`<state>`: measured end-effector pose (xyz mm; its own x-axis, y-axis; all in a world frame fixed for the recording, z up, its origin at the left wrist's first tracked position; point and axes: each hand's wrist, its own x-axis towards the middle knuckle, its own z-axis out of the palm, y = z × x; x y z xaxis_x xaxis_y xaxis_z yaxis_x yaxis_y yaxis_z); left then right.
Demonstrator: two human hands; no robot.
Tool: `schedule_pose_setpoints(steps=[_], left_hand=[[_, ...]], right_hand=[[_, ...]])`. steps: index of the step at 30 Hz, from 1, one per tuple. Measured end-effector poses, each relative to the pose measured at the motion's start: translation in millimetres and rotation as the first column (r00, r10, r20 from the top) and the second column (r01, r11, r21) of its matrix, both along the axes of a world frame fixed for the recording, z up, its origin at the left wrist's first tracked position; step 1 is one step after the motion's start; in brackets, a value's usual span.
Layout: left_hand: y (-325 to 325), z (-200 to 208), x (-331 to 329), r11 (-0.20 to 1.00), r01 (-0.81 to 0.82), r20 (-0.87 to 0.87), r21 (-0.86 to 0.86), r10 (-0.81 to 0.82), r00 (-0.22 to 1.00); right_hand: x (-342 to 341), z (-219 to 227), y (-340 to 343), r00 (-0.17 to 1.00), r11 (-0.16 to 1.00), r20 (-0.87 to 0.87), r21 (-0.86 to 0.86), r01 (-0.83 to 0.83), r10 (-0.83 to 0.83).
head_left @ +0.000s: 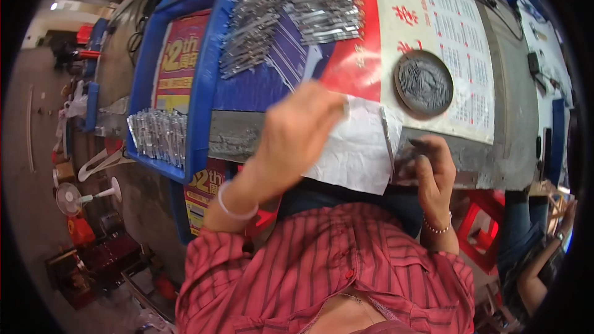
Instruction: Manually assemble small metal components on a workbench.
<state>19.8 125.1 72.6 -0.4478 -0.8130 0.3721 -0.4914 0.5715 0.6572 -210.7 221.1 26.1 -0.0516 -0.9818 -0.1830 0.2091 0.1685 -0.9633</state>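
Two bare hands are at work at one grey table, above one white sheet that lies at the near edge and hangs a little over it. The left hand, blurred, is over the sheet's left side with its fingers bent; whether it grips anything cannot be told. The right hand is just beyond the sheet's right edge, thumb and forefinger curled with a gap showing between them; I cannot tell if its other fingers hold something. One thin grey strip stands out along that right edge, between the sheet and the right hand. Each wrist wears one band: a pale bangle on the left, a string of beads on the right. Beyond the right hand, one round dish holds many dark pins, too tangled to count. Silvery metal pieces lie in three groups: a left heap and a right heap side by side at the far part of the table, and one row in the near end of a blue tray at the left; single pieces are too crowded to count. One fan stands farther left, and one other person shows at the lower right.
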Motion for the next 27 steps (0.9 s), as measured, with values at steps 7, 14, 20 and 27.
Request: schedule_pose_setpoints(steps=[7, 14, 20, 27], left_hand=[[-160, -48, 1, 0.967, -0.065, 0.1, -0.244, 0.092, 0.991], [-152, -37, 10, 0.933, -0.087, 0.126, -0.348, 0.139, 0.982], [-30, 38, 156, 0.829, -0.48, 0.119, -0.287, 0.528, 0.841], [39, -17, 330, 0.496, -0.859, 0.31, -0.13, 0.843, 0.44]], right_hand=[[-4, -38, 21, 0.937, 0.97, -0.329, -0.241, 0.037, -0.117], [-4, -40, 21, 0.958, 0.953, -0.252, -0.299, 0.056, -0.135], [-5, -45, 21, 0.944, 0.946, -0.297, -0.321, 0.044, -0.145], [0, -48, 17, 0.924, 0.967, -0.358, -0.251, 0.042, -0.133]])
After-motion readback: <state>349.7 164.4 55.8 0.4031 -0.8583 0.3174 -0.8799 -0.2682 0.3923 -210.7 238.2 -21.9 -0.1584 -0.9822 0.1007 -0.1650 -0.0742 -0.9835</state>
